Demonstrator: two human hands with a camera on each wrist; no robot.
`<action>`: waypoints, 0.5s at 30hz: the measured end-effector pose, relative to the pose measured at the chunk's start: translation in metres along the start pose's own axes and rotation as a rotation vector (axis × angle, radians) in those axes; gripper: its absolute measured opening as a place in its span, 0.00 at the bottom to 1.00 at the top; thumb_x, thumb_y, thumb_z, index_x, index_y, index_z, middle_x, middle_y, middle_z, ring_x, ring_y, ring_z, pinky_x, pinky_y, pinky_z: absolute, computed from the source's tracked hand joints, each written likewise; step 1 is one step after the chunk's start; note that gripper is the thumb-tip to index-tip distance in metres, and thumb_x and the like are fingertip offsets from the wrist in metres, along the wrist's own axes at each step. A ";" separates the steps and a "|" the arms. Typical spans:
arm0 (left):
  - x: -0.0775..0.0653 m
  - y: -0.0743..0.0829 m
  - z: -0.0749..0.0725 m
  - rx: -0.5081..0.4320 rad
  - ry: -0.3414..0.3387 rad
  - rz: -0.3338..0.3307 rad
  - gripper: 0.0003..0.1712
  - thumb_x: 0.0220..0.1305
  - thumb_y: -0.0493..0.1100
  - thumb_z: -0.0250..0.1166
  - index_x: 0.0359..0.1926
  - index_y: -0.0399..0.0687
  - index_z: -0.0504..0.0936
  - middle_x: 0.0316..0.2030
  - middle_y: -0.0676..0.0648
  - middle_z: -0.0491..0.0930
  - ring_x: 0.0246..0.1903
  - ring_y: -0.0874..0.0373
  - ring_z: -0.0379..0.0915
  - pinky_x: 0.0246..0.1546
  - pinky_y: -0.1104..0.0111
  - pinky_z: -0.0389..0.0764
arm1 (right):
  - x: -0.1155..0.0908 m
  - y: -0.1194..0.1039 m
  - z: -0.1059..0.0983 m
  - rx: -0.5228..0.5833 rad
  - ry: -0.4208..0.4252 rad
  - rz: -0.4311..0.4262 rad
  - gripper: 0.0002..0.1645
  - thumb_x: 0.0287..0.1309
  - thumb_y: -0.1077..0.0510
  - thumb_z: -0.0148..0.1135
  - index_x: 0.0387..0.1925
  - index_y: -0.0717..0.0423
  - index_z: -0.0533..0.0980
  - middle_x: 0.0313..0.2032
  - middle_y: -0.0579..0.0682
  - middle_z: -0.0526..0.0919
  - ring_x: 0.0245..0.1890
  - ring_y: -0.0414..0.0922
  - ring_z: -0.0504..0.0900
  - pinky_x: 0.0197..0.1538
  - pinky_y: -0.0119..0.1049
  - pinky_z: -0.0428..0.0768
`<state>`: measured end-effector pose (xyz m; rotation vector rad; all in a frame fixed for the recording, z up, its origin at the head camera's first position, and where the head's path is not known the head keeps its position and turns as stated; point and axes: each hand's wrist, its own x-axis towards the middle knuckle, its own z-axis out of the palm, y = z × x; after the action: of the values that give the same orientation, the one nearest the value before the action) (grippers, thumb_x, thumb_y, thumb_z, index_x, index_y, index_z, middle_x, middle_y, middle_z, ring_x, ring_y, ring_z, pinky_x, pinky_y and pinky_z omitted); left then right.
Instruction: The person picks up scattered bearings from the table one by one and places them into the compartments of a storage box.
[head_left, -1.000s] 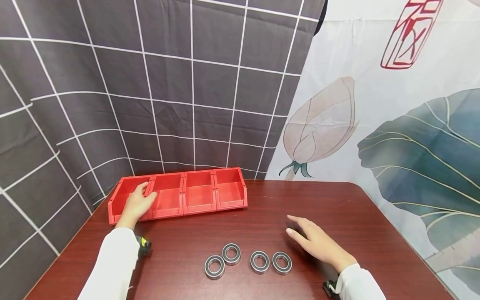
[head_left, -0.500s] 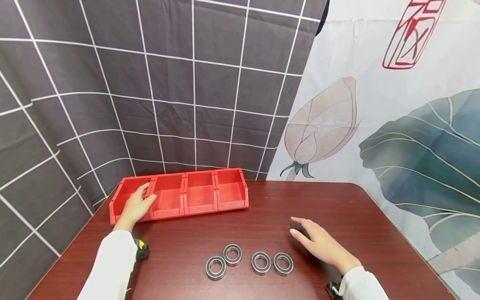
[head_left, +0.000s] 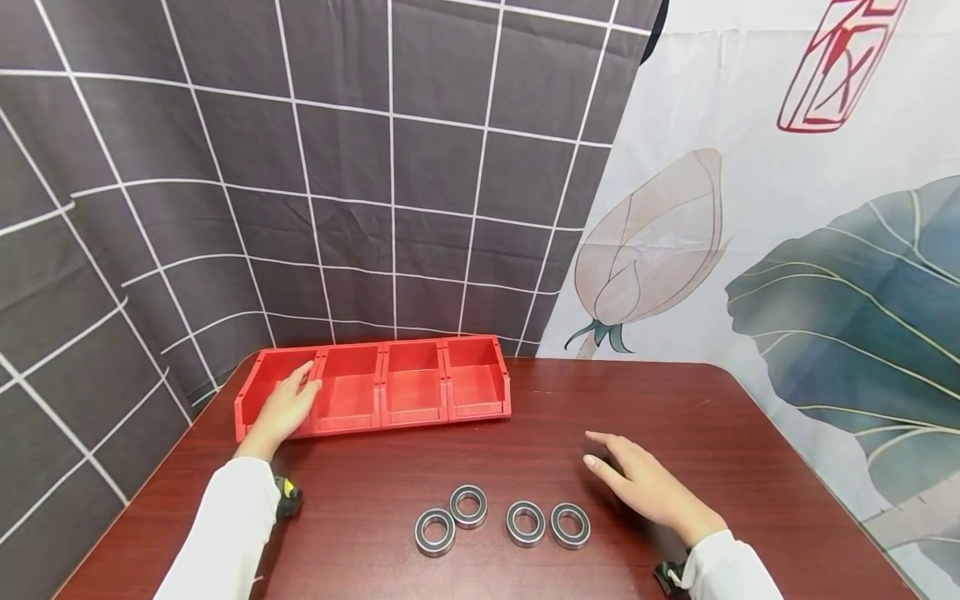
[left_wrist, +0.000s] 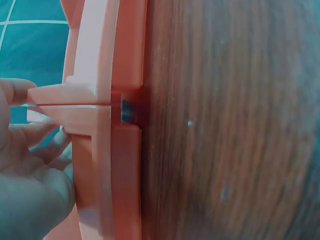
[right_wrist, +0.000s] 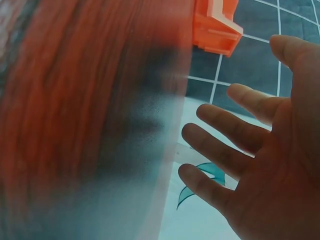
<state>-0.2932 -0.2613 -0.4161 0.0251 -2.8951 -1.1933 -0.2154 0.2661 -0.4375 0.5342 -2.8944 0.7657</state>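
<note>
In the head view, a joined row of red storage bins (head_left: 412, 387) stands at the back left of the table. My left hand (head_left: 285, 404) reaches over the leftmost bin. The left wrist view shows its thumb and fingers on either side of the divider (left_wrist: 75, 102) between two bins, pinching it. My right hand (head_left: 637, 483) is held over the table at the right, holding nothing. Its fingers (right_wrist: 220, 150) are spread in the right wrist view. Left of it lie several ball bearings, among them one bearing (head_left: 570, 526) nearest that hand and another (head_left: 435, 532) farthest left.
A dark red-brown wooden table (head_left: 360, 533) carries everything. Behind it hang a grey grid-patterned cloth (head_left: 435, 167) and a white cloth with a lotus print (head_left: 652, 242). A wrist-worn camera (head_left: 287, 497) sits below the left hand.
The row of bins has shifted slightly to the right together with my left hand. My right hand and the bearings have stayed nearly still, apart from a small movement of the head view.
</note>
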 end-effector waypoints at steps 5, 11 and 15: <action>0.002 0.001 0.003 -0.009 -0.014 0.019 0.36 0.74 0.50 0.43 0.74 0.37 0.46 0.69 0.26 0.53 0.67 0.30 0.51 0.65 0.39 0.55 | 0.000 0.002 0.001 -0.002 0.002 -0.003 0.36 0.66 0.36 0.50 0.64 0.55 0.69 0.59 0.49 0.76 0.62 0.52 0.72 0.63 0.54 0.69; 0.002 0.003 0.006 -0.082 -0.064 -0.006 0.37 0.74 0.52 0.44 0.75 0.40 0.44 0.70 0.29 0.52 0.68 0.32 0.51 0.65 0.40 0.58 | 0.000 0.004 0.001 -0.001 -0.002 -0.004 0.36 0.66 0.36 0.50 0.64 0.56 0.69 0.59 0.49 0.76 0.62 0.52 0.72 0.63 0.54 0.69; 0.003 0.008 0.009 -0.178 -0.110 -0.020 0.39 0.73 0.53 0.47 0.75 0.43 0.43 0.71 0.31 0.51 0.68 0.34 0.53 0.62 0.44 0.66 | -0.001 0.004 0.000 0.000 -0.004 -0.004 0.35 0.66 0.37 0.50 0.64 0.56 0.69 0.59 0.49 0.76 0.62 0.51 0.72 0.63 0.54 0.69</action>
<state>-0.2967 -0.2490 -0.4171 -0.0134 -2.8728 -1.4977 -0.2163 0.2697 -0.4396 0.5422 -2.8957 0.7649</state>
